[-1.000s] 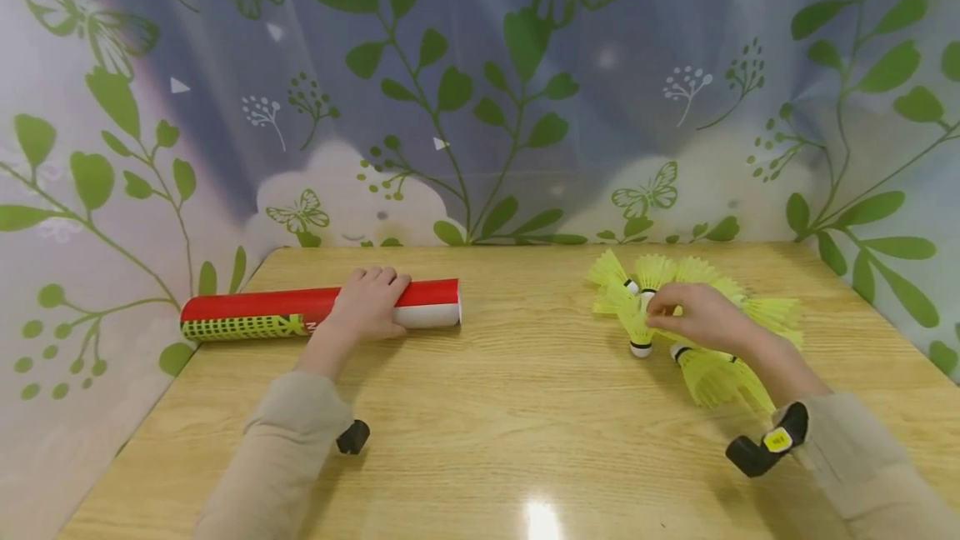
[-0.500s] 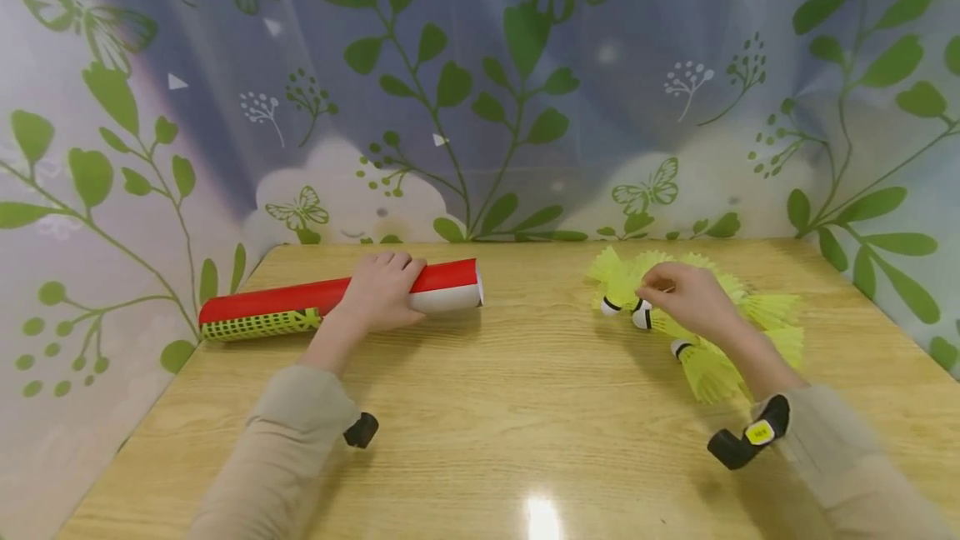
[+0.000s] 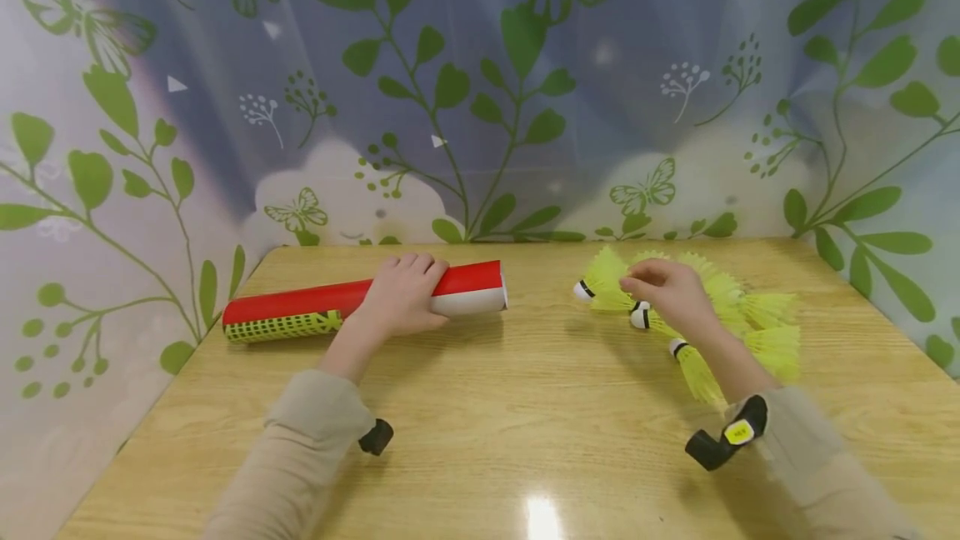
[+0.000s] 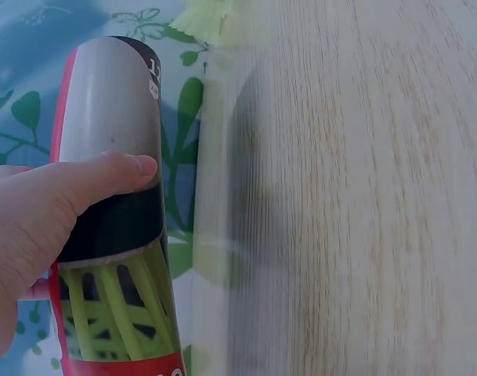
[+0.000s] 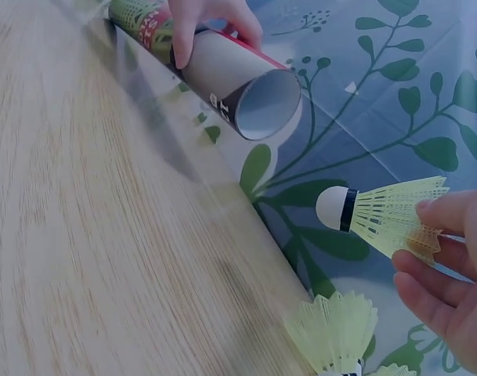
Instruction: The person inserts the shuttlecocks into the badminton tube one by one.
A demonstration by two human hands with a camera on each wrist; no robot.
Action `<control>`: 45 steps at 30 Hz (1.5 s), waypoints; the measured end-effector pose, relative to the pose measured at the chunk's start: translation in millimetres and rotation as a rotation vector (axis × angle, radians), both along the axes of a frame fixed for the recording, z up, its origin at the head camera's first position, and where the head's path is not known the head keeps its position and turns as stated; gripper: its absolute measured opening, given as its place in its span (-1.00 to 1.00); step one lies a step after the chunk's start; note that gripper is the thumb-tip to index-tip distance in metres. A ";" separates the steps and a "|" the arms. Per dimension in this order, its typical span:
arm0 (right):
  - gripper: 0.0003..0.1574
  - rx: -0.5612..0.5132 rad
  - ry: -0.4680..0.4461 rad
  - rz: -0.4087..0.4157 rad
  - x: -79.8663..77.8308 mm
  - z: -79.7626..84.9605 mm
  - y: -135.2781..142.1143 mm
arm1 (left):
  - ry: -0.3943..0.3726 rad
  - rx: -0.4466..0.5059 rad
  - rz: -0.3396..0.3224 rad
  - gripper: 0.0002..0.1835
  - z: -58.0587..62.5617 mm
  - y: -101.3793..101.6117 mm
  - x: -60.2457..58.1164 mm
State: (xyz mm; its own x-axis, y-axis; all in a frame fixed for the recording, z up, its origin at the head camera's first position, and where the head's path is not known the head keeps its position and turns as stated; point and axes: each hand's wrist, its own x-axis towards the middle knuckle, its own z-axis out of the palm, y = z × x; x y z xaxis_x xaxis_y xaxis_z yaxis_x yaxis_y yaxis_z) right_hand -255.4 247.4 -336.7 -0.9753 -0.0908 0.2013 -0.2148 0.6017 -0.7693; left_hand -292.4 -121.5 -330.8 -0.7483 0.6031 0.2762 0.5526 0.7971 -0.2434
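My left hand [image 3: 405,294] grips a red, white and yellow-green shuttlecock tube [image 3: 288,307] from above, thumb on the near side. The tube slants slightly, its right end raised over the table. In the right wrist view the tube's open mouth [image 5: 268,106] shows a pale inner wall. My right hand [image 3: 675,294] pinches a yellow shuttlecock [image 5: 387,215] by the skirt's edge between thumb and fingers. Its white cork [image 5: 332,207] points left, towards the tube. A gap separates the two. Below the right hand lie several more yellow shuttlecocks [image 3: 772,348].
The wooden table [image 3: 487,415] runs back to a curtain [image 3: 480,107] printed with green leaves and butterflies. One loose shuttlecock [image 3: 697,373] lies at the pile's near side, cork up and left. Black cameras [image 3: 708,448] sit on both wrists.
The left hand has brought the tube rightward and lifted its right end. The right hand has picked a shuttlecock from the pile, turned its cork leftward and moved slightly left.
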 end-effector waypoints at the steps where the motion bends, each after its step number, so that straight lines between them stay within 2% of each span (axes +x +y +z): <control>1: -0.49 -0.025 -0.010 0.003 0.0 0.0 -2.2 | 0.005 0.003 -0.003 -0.26 0.1 0.6 0.4; 7: -0.42 -0.131 -0.018 -0.007 -1.0 -0.7 -17.7 | 0.009 0.017 -0.012 -0.26 4.3 4.8 2.5; 14: -0.52 -0.219 0.026 -0.019 -8.2 -4.1 -42.5 | 0.007 0.014 -0.019 -0.28 6.9 9.3 2.9; 20: -0.59 -0.298 0.034 0.006 -10.0 -6.4 -60.2 | 0.007 0.016 -0.016 -0.28 8.9 12.7 4.9; 28: -0.65 -0.321 0.030 0.014 -9.7 -11.7 -77.7 | 0.026 0.017 -0.018 -0.27 9.8 16.3 4.9; 36: -0.67 -0.339 -0.017 0.075 -10.6 -19.5 -88.1 | 0.046 0.018 -0.029 -0.28 9.3 17.6 4.2; 45: -0.62 -0.396 -0.068 0.189 -7.8 -19.9 -94.0 | 0.048 0.016 -0.027 -0.26 10.7 20.8 5.5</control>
State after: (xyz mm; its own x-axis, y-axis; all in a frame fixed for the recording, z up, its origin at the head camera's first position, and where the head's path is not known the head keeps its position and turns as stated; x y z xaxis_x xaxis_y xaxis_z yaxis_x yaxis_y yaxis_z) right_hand -263.2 153.3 -356.6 -0.9612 -0.1975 0.1925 -0.2337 0.2124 -0.9488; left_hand -286.9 -100.7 -320.2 -0.7179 0.6176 0.3211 0.5616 0.7865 -0.2570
